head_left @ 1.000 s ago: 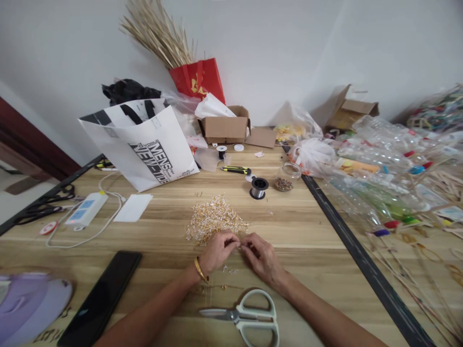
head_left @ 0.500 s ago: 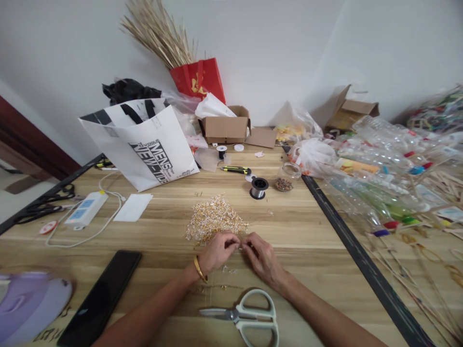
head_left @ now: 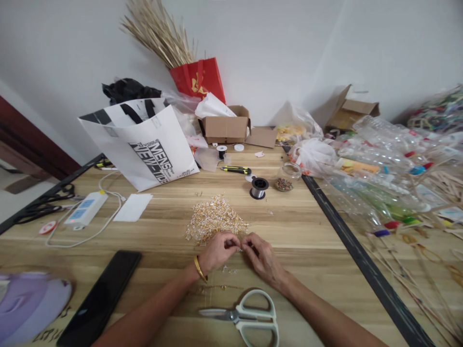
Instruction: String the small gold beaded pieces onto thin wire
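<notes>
"MENS", "NEW-TIDE" on white bag [head_left: 144, 149]

The head camera is looking forward and down from near behind and above the left hand [head_left: 219, 251] and right hand [head_left: 263, 258], spanning tabletop [head_left: 300, 231] and wall [head_left: 271, 48].

Bare left hand [head_left: 218, 251]: fingertips pinched, beside the likewise pinched bare right hand [head_left: 263, 258].
Gold-and-clear heap of tiny pieces [head_left: 215, 217]: just beyond.
White-handled metal scissors [head_left: 236, 315]: nearer the viewer.

The wooden table [head_left: 300, 241] has a pale wall [head_left: 267, 48] behind its far edge, a dark-red panel [head_left: 32, 140] beyond its left.
</notes>
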The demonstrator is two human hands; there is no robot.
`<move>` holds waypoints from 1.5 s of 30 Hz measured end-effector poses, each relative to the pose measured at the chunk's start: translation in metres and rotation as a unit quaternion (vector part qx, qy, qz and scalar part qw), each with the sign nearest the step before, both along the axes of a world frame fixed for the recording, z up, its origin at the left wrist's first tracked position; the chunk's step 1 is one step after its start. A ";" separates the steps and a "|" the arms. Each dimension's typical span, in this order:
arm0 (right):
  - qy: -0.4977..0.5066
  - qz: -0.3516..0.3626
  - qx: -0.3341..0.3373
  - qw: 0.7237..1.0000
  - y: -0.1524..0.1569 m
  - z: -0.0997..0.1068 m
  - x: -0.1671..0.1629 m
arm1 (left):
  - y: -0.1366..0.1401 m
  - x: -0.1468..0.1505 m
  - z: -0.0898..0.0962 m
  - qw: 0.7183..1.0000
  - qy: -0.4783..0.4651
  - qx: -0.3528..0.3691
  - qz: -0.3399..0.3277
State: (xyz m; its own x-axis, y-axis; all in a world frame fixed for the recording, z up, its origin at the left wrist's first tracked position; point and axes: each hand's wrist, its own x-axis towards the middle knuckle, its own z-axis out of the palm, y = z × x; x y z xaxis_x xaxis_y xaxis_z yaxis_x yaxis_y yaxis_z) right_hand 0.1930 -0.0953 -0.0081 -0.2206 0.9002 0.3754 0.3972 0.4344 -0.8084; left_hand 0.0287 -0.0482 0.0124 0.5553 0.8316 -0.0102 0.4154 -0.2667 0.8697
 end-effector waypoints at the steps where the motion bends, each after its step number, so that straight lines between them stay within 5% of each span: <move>1: 0.003 -0.001 -0.005 1.000 0.000 0.000 0.000 | 0.000 0.000 0.000 1.000 0.004 0.004 0.001; 13: 0.057 0.001 -0.102 0.993 0.003 -0.005 0.001 | -0.002 0.002 0.005 0.995 0.038 0.090 0.003; 25: 0.104 0.013 -0.153 0.983 0.003 -0.008 0.002 | 0.004 -0.002 0.005 0.999 -0.009 -0.049 -0.011; 45: 0.122 0.011 -0.161 0.979 0.004 -0.008 0.002 | 0.004 -0.003 0.010 0.997 -0.042 -0.065 -0.013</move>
State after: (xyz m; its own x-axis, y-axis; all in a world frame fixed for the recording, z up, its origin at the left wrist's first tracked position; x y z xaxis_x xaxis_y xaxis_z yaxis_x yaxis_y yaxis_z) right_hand 0.1949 -0.0912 -0.0159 -0.1799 0.9767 0.1173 0.1677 0.1480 -0.9747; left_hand 0.0258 -0.0437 0.0228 0.5805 0.8114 -0.0683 0.3333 -0.1603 0.9291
